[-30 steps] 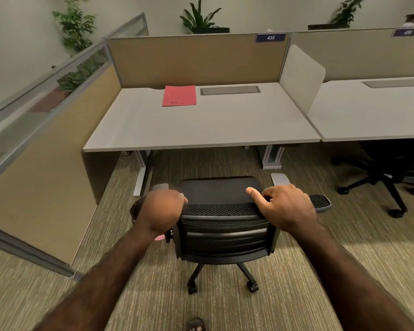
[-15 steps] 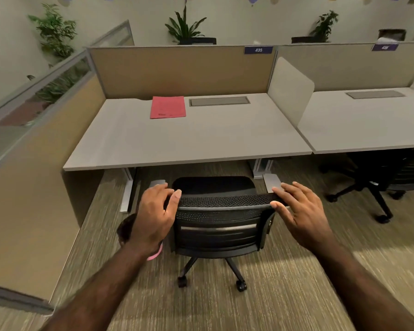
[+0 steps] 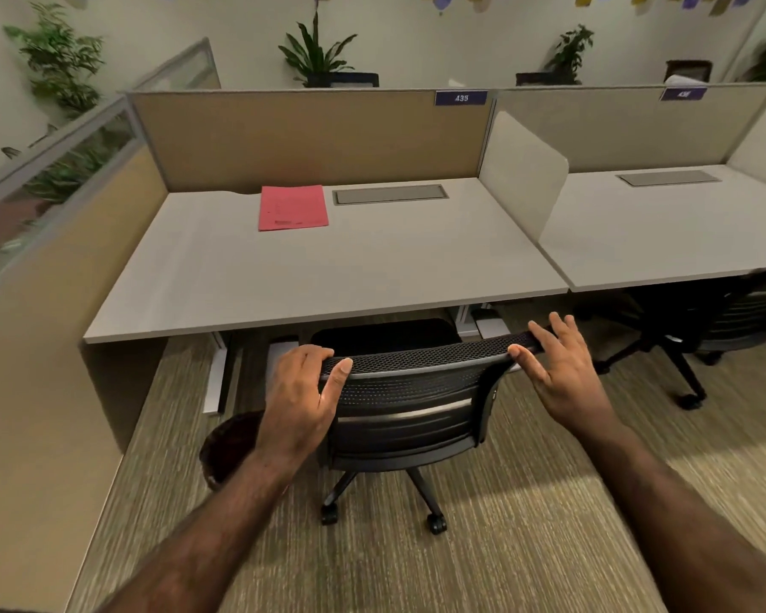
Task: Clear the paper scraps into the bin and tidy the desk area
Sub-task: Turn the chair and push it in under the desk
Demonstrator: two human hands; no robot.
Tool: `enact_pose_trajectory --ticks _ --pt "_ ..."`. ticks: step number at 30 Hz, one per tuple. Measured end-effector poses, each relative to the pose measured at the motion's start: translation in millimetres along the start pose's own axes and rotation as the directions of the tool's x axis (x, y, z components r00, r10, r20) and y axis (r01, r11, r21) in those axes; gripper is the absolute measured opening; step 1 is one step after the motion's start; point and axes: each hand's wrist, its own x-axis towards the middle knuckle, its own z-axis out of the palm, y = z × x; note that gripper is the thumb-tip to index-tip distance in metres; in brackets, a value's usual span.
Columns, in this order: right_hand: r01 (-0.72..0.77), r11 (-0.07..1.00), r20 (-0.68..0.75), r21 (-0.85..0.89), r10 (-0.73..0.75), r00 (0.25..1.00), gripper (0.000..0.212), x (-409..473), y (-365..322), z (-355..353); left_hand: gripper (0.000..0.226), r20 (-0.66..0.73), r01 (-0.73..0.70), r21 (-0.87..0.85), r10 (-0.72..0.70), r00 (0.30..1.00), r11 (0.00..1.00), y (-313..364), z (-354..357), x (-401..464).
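Head view, desk 435. Left hand point(image 3: 299, 391) curls over the top-left edge of the black mesh chair point(image 3: 410, 404) backrest, fingers wrapped over the rim w/ thumb on the near face. Right hand point(image 3: 558, 369) rests on the top-right edge of the same backrest, fingers spread and laid flat over the rim, thumb just below; not clenched. Chair stands on the carpet directly in front of the desk point(image 3: 328, 276), seat partly under the desktop's near edge. On the desk, toward the back and left of centre, lies a red folder point(image 3: 293, 207), flat, just left of a grey cable hatch point(image 3: 390, 194) set in the surface; the two are near but apart. No loose scraps discernible on the desktop. A dark round bin point(image 3: 228, 444) sits on the floor left of the chair, partly hidden behind the left forearm; contents cannot be told. A second chair point(image 3: 726, 320) stands under the adjacent desk at right. Potted plants point(image 3: 317, 55) line the wall behind the partition.
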Motion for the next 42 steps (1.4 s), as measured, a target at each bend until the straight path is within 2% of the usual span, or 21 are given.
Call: enact_pose_trajectory --ticks 5,9,20,25,42 --pt "-0.057 0.997 0.032 0.053 0.055 0.998 0.096 20 -14 0 0.048 0.006 -0.017 -0.017 0.017 1.000 1.000 -9 5 26" --pt "-0.056 0.996 0.047 0.074 0.053 0.997 0.100 36 -24 0 0.053 0.025 -0.001 -0.033 0.002 1.000 0.999 -11 6 44" --pt "-0.074 0.997 0.115 -0.004 0.074 0.991 0.093 84 -26 -6 0.050 0.089 0.058 -0.035 -0.054 0.995 0.998 -4 18 82" --pt "-0.075 0.997 0.132 0.003 0.073 0.988 0.079 104 -20 -2 0.046 0.084 0.061 -0.049 -0.057 0.995 0.997 -3 25 98" --pt "-0.036 0.999 0.129 -0.005 0.036 0.991 0.077 149 -13 1 0.064 0.111 0.088 -0.006 -0.087 0.990 0.996 -6 48 138"
